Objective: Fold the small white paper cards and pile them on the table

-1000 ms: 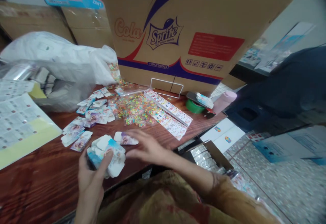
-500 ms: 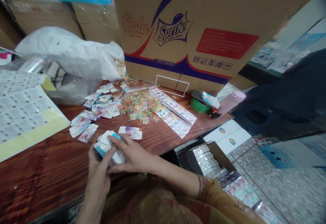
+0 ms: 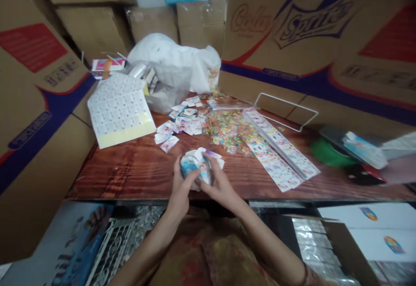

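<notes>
A stack of small printed cards (image 3: 194, 164), white and blue, sits between both hands at the near edge of the wooden table (image 3: 130, 173). My left hand (image 3: 180, 185) wraps the stack from the left with the thumb on top. Pressing on the stack from the right, my right hand (image 3: 218, 181) has its fingers closed on the cards. More loose cards (image 3: 177, 126) lie scattered farther back on the table. Beside them spreads a pile of tiny colourful bits (image 3: 227, 128).
Long sticker strips (image 3: 279, 147) lie to the right, a sheet of labels (image 3: 118, 110) to the left, a white plastic bag (image 3: 175, 67) behind. Large cardboard boxes (image 3: 308, 39) wall in the table. A green tape roll (image 3: 328, 154) rests at the right. A white wire stand (image 3: 286, 108) leans by the box.
My right hand came from a card on the table onto the stack in my left hand. The view swung left, showing boxes on the left side.
</notes>
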`<state>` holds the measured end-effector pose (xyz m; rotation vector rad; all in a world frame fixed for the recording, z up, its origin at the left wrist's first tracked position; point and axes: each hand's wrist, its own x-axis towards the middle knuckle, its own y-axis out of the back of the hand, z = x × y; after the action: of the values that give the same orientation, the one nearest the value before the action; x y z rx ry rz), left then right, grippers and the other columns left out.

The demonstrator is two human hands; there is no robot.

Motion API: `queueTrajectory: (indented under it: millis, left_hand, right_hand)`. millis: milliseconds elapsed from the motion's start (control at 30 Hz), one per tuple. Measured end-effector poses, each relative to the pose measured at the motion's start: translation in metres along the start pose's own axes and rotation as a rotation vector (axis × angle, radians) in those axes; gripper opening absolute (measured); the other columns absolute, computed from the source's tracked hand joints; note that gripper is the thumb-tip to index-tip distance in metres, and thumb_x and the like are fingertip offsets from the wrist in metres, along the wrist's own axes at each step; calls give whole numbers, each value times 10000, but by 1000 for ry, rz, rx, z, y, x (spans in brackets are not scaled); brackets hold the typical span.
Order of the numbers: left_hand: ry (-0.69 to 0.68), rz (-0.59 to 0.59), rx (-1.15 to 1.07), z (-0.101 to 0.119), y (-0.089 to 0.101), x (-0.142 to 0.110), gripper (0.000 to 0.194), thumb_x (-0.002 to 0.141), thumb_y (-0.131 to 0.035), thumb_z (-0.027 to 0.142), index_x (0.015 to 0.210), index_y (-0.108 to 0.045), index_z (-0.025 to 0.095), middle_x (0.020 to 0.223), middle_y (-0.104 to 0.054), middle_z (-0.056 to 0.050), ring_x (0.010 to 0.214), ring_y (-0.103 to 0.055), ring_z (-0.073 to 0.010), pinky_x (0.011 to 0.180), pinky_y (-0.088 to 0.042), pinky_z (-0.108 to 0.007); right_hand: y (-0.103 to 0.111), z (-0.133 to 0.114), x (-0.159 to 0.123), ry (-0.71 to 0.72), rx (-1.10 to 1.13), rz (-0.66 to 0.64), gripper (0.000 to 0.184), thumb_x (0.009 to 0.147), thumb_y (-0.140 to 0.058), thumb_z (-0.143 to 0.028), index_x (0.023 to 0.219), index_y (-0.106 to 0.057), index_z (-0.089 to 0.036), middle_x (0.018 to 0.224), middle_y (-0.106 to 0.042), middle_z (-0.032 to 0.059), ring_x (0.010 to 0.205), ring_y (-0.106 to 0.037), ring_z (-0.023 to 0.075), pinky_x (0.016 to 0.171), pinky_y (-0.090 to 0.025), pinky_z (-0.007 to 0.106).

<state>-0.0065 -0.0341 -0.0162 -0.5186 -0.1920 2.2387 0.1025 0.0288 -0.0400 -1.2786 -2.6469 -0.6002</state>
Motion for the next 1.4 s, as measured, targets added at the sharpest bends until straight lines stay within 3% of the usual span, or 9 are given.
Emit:
queueTrajectory:
  millis: [167, 300, 500, 600, 733, 867, 967, 1167, 1400]
  left_hand:
    - [-39, 73, -44, 3, 10, -6, 755, 669, -769, 291, 1325, -397, 244, 1358, -514, -81, 1210, -521, -228, 961, -444, -293]
    - [-31, 121, -116, 9, 17, -9, 633, 621, -800, 274, 1188, -531, 189, 1218, -616, -88, 1104, -588, -215, 928, -454, -301]
    - [90, -4, -204, 12, 17, -5, 514, 569, -830, 287, 1019, -639, 128, 972, -706, -74, 875, -655, -193, 823, -491, -300]
    - [50, -13, -142, 10, 14, -4, 473, 588, -822, 314, 990, -649, 135, 928, -709, -62, 843, -654, -183, 797, -495, -287]
    - [-62, -26, -87, 4, 12, -5, 458, 652, -786, 346, 1039, -616, 169, 1022, -694, -61, 971, -638, -197, 876, -479, -294]
    - [-5, -108, -159, -2, 9, -3, 596, 629, -803, 358, 1146, -556, 196, 1102, -678, -79, 1046, -627, -239, 946, -464, -364]
    - [25, -133, -133, -4, 6, 3, 592, 601, -827, 302, 1117, -571, 161, 1084, -686, -100, 1022, -641, -261, 958, -463, -390]
    - [61, -97, -140, -3, 7, 15, 678, 592, -831, 296, 1183, -515, 188, 1073, -684, -84, 989, -652, -247, 909, -492, -391]
    - [52, -93, -116, 4, 25, 21, 761, 527, -855, 199, 1190, -480, 194, 1083, -671, -73, 917, -657, -207, 851, -514, -353]
  right_hand:
    - [-6, 6, 4, -140, 313, 61, 700, 742, -668, -274, 1356, -337, -231, 1424, -386, 97, 1321, -366, 256, 1111, -267, 433]
    - [-6, 5, 3, -264, 586, 73, 677, 722, -695, -293, 1320, -378, -258, 1334, -498, 69, 1208, -491, 246, 1040, -368, 419]
    - [1, 5, 4, -335, 825, 43, 639, 724, -685, -270, 1304, -419, -274, 1315, -540, 37, 1138, -551, 232, 1015, -398, 392]
    - [6, 7, 6, -338, 826, 35, 652, 724, -685, -279, 1317, -414, -282, 1345, -520, 30, 1190, -519, 242, 1029, -393, 398]
    - [10, 9, 8, -315, 789, 10, 665, 758, -664, -325, 1351, -365, -293, 1373, -487, 39, 1209, -508, 257, 1020, -409, 429]
    - [9, 8, 9, -195, 630, -32, 686, 769, -686, -324, 1356, -333, -283, 1427, -402, 57, 1308, -400, 248, 1091, -329, 435]
    - [7, 9, 11, -124, 490, -43, 706, 775, -696, -322, 1366, -312, -272, 1447, -348, 72, 1346, -339, 239, 1134, -258, 429]
    - [6, 15, 19, -187, 470, -60, 893, 643, -815, -335, 1363, -290, -281, 1318, -464, 89, 1194, -503, 261, 1003, -436, 432]
    - [-11, 15, 21, -338, 547, -33, 904, 613, -833, -306, 1335, -289, -291, 1198, -550, 79, 966, -629, 230, 827, -525, 391]
